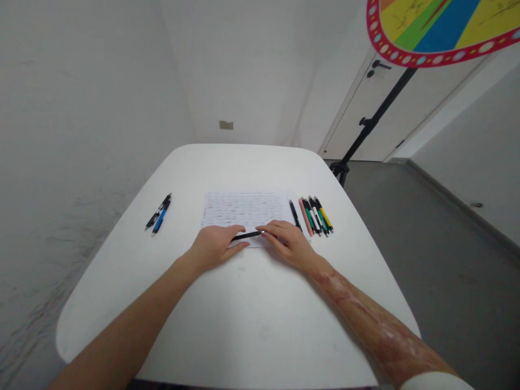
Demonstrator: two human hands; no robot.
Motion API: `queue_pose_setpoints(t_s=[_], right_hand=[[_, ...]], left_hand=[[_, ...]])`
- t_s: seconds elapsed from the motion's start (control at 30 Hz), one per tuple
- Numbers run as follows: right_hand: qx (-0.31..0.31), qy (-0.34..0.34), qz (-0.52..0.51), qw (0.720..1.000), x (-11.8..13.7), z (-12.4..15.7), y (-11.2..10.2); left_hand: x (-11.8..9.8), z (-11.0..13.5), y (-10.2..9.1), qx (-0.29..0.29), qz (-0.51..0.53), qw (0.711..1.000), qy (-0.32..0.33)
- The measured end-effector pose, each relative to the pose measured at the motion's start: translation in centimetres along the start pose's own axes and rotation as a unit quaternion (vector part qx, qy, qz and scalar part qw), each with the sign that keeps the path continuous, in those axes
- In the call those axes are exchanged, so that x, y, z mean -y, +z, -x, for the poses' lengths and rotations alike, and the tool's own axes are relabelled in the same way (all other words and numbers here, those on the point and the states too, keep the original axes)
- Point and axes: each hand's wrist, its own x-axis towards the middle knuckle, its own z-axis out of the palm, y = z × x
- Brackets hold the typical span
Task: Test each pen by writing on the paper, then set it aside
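The right hand [289,242] pinches a black pen [247,235], apparently adjusting it; left fingers [238,248] spread, grip unclear; steadiness needed next.

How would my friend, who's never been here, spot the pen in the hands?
Find the white table, then the written-on paper lying on it. By the paper's near edge, the left hand and right hand hold a slim black pen. It's the only pen in hand; the other pens lie to either side.
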Motion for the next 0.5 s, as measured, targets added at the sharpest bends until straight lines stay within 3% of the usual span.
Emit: queue_pose_setpoints(t_s=[0.3,0.5], right_hand=[[-0.042,-0.003,-0.019,0.999,-0.15,0.05,0.02],[-0.064,0.048,-0.026,0.996,0.41,0.15,-0.23]], left_hand=[[0.19,0.04,0.27,-0.012,-0.013,0.999,0.027],[-0.02,0.02,-0.05,-0.014,-0.023,1.0,0.009]])
